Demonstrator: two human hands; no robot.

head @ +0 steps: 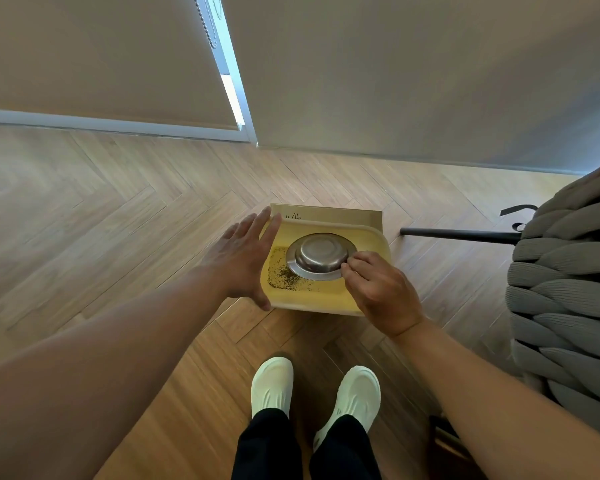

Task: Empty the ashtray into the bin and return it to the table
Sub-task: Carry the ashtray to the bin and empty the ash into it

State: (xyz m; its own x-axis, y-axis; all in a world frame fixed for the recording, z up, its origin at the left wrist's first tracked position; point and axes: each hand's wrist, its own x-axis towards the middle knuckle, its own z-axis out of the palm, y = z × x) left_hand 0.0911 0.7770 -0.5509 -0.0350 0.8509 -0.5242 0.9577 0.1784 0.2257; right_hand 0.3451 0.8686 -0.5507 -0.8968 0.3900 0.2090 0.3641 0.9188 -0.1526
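Note:
A round metal ashtray is turned upside down over the open yellow bin on the floor. My right hand grips the ashtray's rim at its right edge. Dark ash lies scattered on the bin's bottom, left of the ashtray. My left hand is flat with fingers apart, pressed against the bin's left outer side and holding nothing.
Herringbone wood floor all around. A grey chunky-knit seat stands at the right, with a black bar sticking out near the bin. A wall and window blind are ahead. My white shoes are below the bin.

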